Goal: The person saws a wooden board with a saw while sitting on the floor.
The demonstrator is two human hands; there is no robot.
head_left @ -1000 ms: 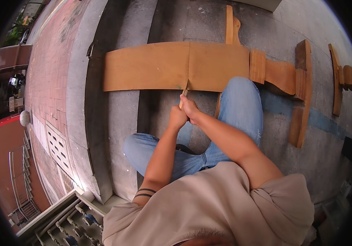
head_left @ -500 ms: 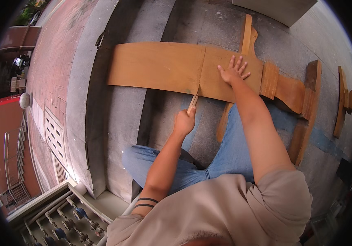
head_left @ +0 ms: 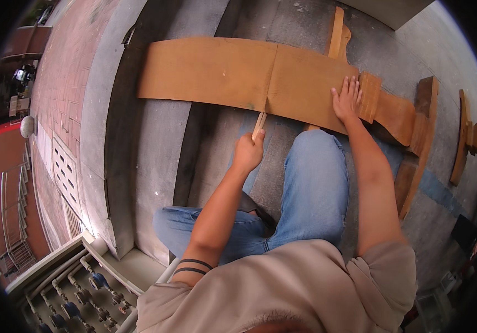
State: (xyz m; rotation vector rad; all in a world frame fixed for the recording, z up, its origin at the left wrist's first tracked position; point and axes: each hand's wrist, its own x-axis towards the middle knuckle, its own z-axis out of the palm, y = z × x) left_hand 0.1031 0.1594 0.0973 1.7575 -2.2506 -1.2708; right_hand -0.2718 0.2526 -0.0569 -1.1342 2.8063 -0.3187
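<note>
A long flat orange-brown wooden board (head_left: pixel 199 69) lies crosswise before me, with a dark line running across it. My left hand (head_left: pixel 248 151) is closed around the light wooden handle of a slim tool (head_left: pixel 259 125). The tool's far end meets the board's near edge where that line ends; whether it has a blade there is too small to tell. My right hand (head_left: pixel 348 100) rests flat, fingers stretched, on the board's right end, beside a shaped wooden block (head_left: pixel 369 97).
A curved wooden piece (head_left: pixel 337 36) sticks out beyond the board. At right stand a wooden leg-like frame (head_left: pixel 426 119) and another wooden piece (head_left: pixel 461 141). Concrete steps (head_left: pixel 163 147) drop away at left. Pipes with valves (head_left: pixel 77 299) sit in a recess at lower left.
My right hand has slid right, to the board's end. My right knee has come up under the board's near edge. The left hand still grips the tool at the line.
</note>
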